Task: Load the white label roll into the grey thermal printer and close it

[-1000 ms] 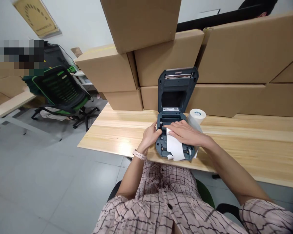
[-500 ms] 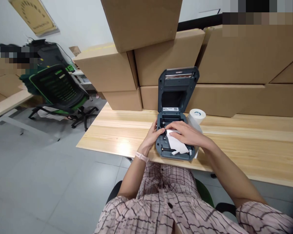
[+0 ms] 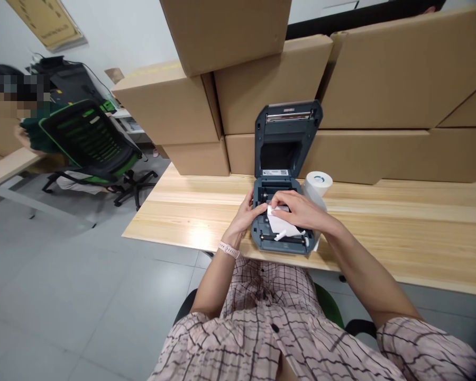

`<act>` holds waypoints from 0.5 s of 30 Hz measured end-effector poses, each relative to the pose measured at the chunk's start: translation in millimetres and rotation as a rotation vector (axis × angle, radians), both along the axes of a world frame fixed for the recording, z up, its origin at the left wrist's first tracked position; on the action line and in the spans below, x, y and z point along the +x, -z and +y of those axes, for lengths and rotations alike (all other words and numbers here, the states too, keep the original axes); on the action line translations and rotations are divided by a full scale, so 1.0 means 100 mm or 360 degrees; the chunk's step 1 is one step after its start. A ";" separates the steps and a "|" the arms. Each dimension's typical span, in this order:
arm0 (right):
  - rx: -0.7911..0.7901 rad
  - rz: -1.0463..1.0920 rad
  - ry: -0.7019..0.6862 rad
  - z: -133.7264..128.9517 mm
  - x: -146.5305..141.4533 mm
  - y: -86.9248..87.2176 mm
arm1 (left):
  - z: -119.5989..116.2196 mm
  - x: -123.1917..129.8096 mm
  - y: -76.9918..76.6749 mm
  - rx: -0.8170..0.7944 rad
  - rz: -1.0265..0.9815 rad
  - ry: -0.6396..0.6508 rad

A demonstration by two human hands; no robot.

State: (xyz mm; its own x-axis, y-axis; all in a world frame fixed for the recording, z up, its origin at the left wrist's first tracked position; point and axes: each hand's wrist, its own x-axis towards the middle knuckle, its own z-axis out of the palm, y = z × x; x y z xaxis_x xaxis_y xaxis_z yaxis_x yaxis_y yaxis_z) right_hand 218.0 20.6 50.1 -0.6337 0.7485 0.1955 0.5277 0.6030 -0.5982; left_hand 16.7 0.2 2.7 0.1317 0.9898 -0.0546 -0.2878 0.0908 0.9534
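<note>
A dark grey label printer (image 3: 256,233) sits near the table's front edge with its lid (image 3: 287,138) raised and leaning back. My left hand (image 3: 244,216) grips the printer's left side, fingers along the outer wall and thumb reaching over the edge inside. Within the printer bay, my right hand (image 3: 301,211) pinches a small white paper roll (image 3: 275,210). The roll's loose, torn end hangs toward the printer's front and lies over the bay. My right fingers partly cover the roll. Just behind the printer's right side stands a larger white roll of labels (image 3: 318,182), partly hidden by my forearm.
Stacked cardboard boxes (image 3: 357,87) line the back of the wooden table (image 3: 404,233). Another box (image 3: 228,34) overhangs above them. To the left, a person (image 3: 43,129) sits in a green and black office chair (image 3: 89,135) at a separate desk (image 3: 11,166).
My right hand has shifted slightly at the small roll, and the paper's loose end lies differently, farther left. My left hand stays on the printer. The whole view has tilted a little.
</note>
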 end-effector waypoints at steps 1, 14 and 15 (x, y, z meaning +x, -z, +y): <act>0.0002 0.0002 -0.0007 0.01 0.00 0.00 | 0.00 0.00 0.00 0.0008 -0.0002 0.0004; 0.0018 -0.0036 -0.0002 0.07 0.00 0.02 | 0.00 0.00 0.00 0.0067 -0.0020 -0.0005; 0.0036 -0.0036 -0.0012 0.07 0.00 0.02 | 0.00 0.00 0.00 0.0070 -0.0021 -0.0009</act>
